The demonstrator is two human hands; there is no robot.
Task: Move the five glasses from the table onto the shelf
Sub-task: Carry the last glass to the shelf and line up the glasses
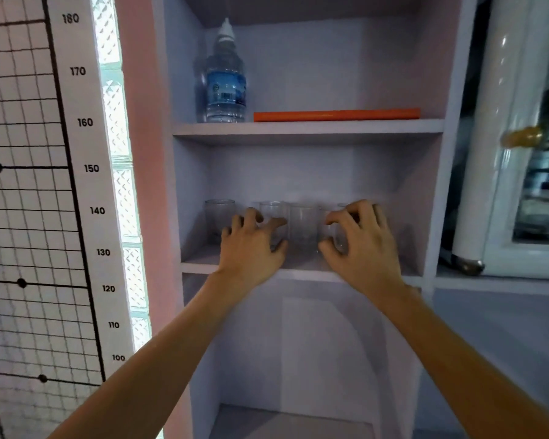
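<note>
Shelf (200,266): middle board of a pale cabinet, carrying the glasses.
Glasses (302,228): clear tumblers stood upright in a row on the shelf; exact count unclear behind the hands.
Left hand (251,245): fingers curled around a glass left of the row's centre.
Right hand (363,245): fingers curled around a glass right of centre.
Water bottle (225,80): one board above the shelf, beside an orange roll (336,115).

This looks like a home set up for recording: a pale lilac built-in shelf unit (308,129) holds a clear plastic water bottle (225,80), beside a white glass-door cabinet (526,153) and a numbered height-scale wall chart (86,147).
</note>
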